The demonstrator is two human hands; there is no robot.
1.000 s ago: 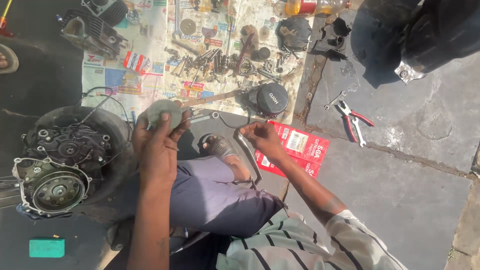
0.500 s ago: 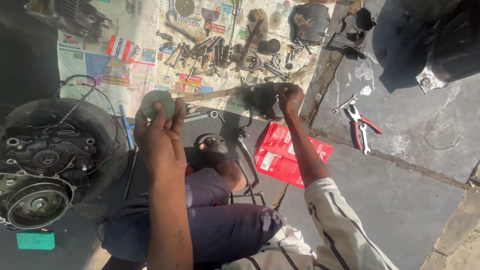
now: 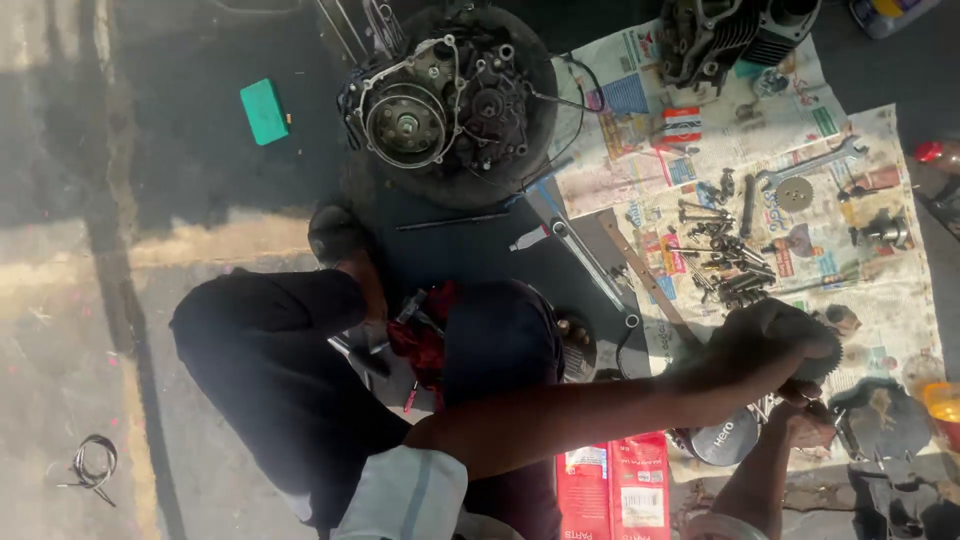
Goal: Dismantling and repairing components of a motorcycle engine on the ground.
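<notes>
The left hand (image 3: 765, 352) is closed around a toothed gear (image 3: 822, 362), fingers curled over its rim, holding it above the newspaper (image 3: 890, 290) spread on the floor. The right hand (image 3: 800, 422) sits just under the gear with its fingers bent inward; whether it pinches anything cannot be told. Nearer than the hands, beside the left forearm, lies a flat red pack (image 3: 610, 485) with white labels; it looks like two panels side by side. Between it and the right hand stands one round black cap (image 3: 725, 440) with white print. Just beyond the left hand lies a heap of bolts (image 3: 730, 270), too many and too small to count, and past them one long wrench (image 3: 810, 165). Farther off, well apart from both hands, sits one round engine case (image 3: 450, 100), and beside it on the dark floor one small green rectangular box (image 3: 265, 110).
</notes>
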